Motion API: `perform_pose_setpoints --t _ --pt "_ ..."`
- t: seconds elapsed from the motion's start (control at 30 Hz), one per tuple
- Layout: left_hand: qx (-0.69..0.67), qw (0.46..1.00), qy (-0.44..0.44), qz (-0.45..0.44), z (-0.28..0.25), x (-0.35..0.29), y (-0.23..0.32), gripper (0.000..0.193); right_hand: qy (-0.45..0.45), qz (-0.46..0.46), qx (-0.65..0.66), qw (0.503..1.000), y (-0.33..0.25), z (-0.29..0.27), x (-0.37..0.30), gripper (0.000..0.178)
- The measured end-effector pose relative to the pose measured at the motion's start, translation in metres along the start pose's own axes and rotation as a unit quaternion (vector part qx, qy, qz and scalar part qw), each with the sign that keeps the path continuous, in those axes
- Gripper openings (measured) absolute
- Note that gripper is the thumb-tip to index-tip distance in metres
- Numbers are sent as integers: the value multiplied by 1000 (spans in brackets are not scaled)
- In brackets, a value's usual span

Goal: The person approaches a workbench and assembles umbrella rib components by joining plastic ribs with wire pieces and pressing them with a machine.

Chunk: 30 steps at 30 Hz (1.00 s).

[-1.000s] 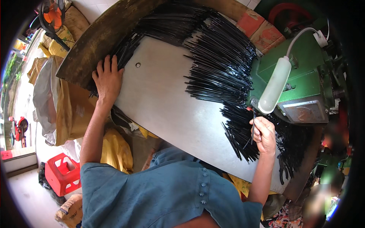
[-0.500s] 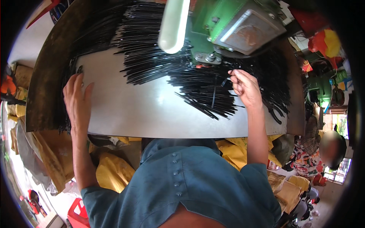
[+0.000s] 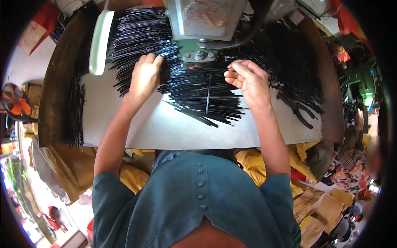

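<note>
1. Hundreds of thin black rods [image 3: 206,82] fan across the grey tabletop [image 3: 165,128], frame centre.
2. Left hand [image 3: 144,76] presses flat, fingers together.
3. Right hand [image 3: 248,82] pinches one rod [image 3: 208,93]; light, stiff, probably slippery, so best gripped near its end.

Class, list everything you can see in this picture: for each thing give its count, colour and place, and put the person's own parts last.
Thin rods: a great many, black, heaped across the tabletop's far half.
Tabletop: one, grey metal sheet, centre.
Machine: one, green with metal plate, far centre.
Tube lamp: one, white, far left.
Pliers: one, dark, right of the heap.
Fan: one, orange blades, left edge.
Sacks: several, yellow, under the table.
Shirt: one, teal, buttoned, bottom.
Left hand: flat on the rods.
Right hand: fingers pinched, above the rods.
</note>
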<state>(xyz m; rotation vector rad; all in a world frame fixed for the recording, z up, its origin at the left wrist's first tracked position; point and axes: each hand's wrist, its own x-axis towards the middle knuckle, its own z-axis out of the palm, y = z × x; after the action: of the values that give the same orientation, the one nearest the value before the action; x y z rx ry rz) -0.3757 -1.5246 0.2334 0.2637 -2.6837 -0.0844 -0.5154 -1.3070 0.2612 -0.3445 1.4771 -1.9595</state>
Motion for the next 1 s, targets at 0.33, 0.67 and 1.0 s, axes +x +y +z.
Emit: perform_pose_setpoints --t 0.33,0.67,1.0 --pt "-101 994 -16 -44 -24 11 6 8 24 -25 75 997 3 9 3 6" --pt "-210 974 2 -86 -14 19 41 25 28 -30 153 987 20 23 28 7" --pt "-247 963 12 -104 -11 18 50 23 18 -56 159 986 25 36 32 8"
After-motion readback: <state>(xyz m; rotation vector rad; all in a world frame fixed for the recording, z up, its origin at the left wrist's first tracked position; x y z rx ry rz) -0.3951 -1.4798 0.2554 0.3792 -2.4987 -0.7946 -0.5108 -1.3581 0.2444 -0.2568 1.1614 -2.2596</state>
